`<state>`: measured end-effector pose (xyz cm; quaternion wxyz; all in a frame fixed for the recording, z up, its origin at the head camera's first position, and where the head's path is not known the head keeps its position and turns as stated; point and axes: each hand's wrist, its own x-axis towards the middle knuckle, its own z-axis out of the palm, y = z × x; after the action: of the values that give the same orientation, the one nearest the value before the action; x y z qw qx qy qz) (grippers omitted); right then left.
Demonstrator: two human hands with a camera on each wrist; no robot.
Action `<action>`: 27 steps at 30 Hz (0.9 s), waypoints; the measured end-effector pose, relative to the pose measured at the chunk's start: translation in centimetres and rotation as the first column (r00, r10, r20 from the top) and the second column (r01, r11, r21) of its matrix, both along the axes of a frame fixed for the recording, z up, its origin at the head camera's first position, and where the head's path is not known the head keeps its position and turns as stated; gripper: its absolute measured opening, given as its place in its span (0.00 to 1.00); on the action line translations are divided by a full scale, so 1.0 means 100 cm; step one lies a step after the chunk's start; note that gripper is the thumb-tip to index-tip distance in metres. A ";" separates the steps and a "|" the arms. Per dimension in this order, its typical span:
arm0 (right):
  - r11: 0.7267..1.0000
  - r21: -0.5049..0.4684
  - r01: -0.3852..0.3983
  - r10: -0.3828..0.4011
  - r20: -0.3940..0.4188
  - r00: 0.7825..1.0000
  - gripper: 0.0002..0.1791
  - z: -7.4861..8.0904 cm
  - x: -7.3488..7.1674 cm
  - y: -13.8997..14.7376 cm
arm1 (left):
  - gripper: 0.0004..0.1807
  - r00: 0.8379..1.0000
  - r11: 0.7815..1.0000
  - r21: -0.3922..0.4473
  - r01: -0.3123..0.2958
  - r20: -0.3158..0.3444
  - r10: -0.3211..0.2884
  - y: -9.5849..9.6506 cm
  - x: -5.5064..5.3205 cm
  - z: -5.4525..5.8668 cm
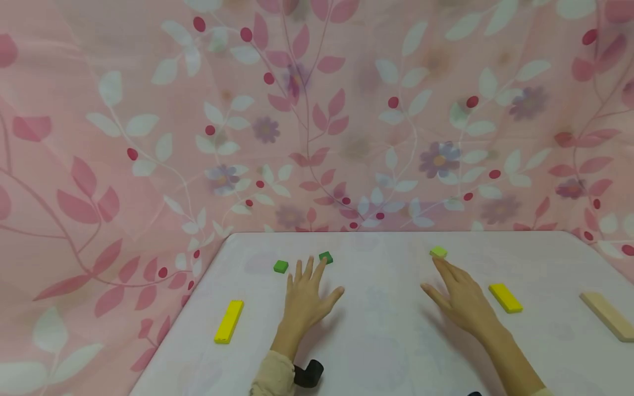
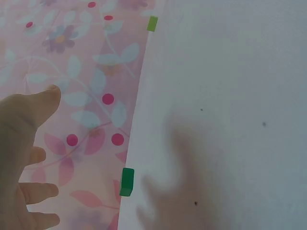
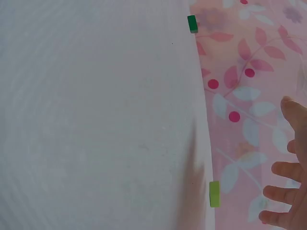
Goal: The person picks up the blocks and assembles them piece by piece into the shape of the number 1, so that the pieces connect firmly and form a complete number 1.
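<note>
Pink floral curtain (image 1: 356,148), white table (image 1: 376,330), soft light

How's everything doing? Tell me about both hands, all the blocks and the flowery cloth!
Bare left hand: fingers spread, holding nothing.
Bare right hand: fingers outstretched, holding nothing.
Small dark green block: sitting alone, ungripped.
Small mid-green block: sitting alone, ungripped.
Small lime green block: sitting alone, ungripped.
Long yellow bar: lying flat.
Short yellow bar: lying flat.
Long beige board: lying flat.
Pink floral cloth: hanging, lightly creased.
</note>
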<state>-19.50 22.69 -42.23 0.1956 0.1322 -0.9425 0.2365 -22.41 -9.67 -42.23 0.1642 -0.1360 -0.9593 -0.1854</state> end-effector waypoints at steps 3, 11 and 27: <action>1.000 -0.006 0.008 -0.007 0.075 0.997 0.39 0.001 0.004 0.004 | 0.40 0.999 1.000 -0.004 0.008 -0.036 -0.008 -0.005 0.000 -0.005; 1.000 0.006 0.023 -0.024 0.160 0.987 0.40 0.002 0.011 0.021 | 0.37 0.989 1.000 -0.008 0.005 -0.147 -0.006 -0.019 0.002 -0.012; 0.997 -0.012 0.078 -0.074 0.205 0.976 0.40 -0.004 0.015 0.067 | 0.35 0.973 0.992 0.009 -0.126 -0.193 0.126 -0.068 0.002 -0.020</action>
<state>-18.03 29.40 -42.65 0.1080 0.0693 -0.9595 0.2507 -22.22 -16.50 -44.25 0.2675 -0.0925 -0.9459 -0.1589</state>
